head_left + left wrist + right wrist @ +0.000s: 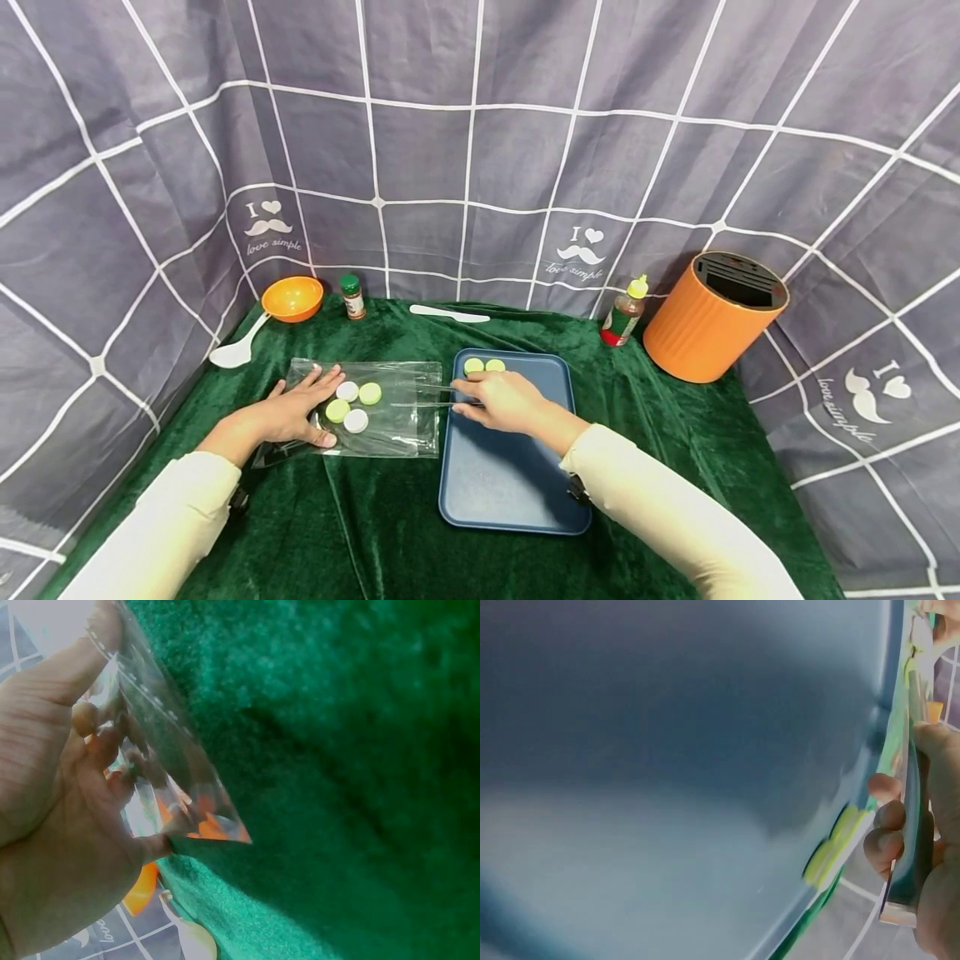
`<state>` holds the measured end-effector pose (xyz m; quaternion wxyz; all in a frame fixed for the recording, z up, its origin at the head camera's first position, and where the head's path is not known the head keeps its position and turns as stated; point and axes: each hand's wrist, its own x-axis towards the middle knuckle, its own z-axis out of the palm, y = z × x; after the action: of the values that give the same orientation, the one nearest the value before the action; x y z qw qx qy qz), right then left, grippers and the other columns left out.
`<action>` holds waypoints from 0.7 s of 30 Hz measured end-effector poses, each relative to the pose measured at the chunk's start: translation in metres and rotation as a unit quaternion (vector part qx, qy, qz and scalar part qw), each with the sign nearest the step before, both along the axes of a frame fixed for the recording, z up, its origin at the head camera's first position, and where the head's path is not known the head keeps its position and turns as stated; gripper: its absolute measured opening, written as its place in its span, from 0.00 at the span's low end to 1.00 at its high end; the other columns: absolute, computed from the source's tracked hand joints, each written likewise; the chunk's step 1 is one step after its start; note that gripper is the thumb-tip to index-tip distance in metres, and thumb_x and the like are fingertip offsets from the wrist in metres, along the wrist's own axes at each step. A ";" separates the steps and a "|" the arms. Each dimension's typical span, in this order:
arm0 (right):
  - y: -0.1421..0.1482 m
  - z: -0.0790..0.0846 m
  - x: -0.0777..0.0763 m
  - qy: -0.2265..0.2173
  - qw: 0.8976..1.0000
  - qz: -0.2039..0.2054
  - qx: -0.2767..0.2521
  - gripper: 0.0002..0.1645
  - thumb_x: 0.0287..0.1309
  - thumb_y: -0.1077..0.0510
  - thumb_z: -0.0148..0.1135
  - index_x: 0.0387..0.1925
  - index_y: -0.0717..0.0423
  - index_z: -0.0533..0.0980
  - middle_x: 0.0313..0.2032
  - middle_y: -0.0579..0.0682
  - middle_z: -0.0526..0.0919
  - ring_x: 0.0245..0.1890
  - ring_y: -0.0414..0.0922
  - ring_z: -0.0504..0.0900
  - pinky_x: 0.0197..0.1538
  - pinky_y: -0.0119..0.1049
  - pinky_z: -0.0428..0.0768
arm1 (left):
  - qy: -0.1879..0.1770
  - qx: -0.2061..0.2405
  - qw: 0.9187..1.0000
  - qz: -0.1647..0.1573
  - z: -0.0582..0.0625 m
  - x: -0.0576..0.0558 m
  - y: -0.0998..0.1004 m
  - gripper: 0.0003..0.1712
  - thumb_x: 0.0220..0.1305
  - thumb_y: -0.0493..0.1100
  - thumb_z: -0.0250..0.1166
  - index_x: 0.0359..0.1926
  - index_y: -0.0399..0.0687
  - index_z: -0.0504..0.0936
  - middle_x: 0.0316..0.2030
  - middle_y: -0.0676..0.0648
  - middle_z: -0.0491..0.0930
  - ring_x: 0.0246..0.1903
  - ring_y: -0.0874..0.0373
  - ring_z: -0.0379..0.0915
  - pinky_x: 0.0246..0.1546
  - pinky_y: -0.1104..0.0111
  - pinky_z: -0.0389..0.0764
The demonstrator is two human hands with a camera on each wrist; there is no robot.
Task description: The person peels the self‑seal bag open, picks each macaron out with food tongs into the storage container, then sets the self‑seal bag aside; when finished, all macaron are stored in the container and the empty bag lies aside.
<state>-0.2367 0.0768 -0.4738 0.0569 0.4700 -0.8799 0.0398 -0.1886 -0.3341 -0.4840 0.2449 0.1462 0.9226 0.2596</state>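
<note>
My left hand [288, 414] lies with fingers spread on a clear plastic bag [405, 433] on the green cloth. Two white discs [356, 421] and two pale green discs [370, 393] lie within the bag's outline, beside the fingertips. In the left wrist view the bag's edge [180, 727] rises next to the thumb. My right hand [501, 400] grips metal tongs [910, 825] over the blue tray [502, 492]. The tongs' two tips point left and overlap the bag's right end, apart from each other. Beyond that hand, two pale green discs [473, 366] sit on the tray's far end.
An orange bowl [292, 300], a white spoon [234, 355], a green-capped spice jar [352, 297] and a white knife [450, 314] lie along the back. At the back right stand a sauce bottle [623, 317] and an orange knife block [705, 325]. Grey curtains surround the table.
</note>
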 end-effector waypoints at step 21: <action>-0.044 -0.004 -0.003 -0.006 1.000 0.007 0.017 0.24 0.84 0.40 0.60 0.67 0.46 0.85 0.47 0.45 0.89 0.32 0.39 0.88 0.32 0.34 0.86 | 0.001 -0.004 1.000 0.003 -0.002 -0.001 0.000 0.72 0.61 0.65 0.80 0.91 0.45 0.46 0.91 0.38 0.34 0.88 0.27 0.22 0.74 0.19 0.21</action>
<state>-0.2401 0.0327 -0.4780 0.0433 0.4769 -0.8775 0.0275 -0.1897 -0.3344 -0.4860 0.2440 0.1429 0.9243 0.2564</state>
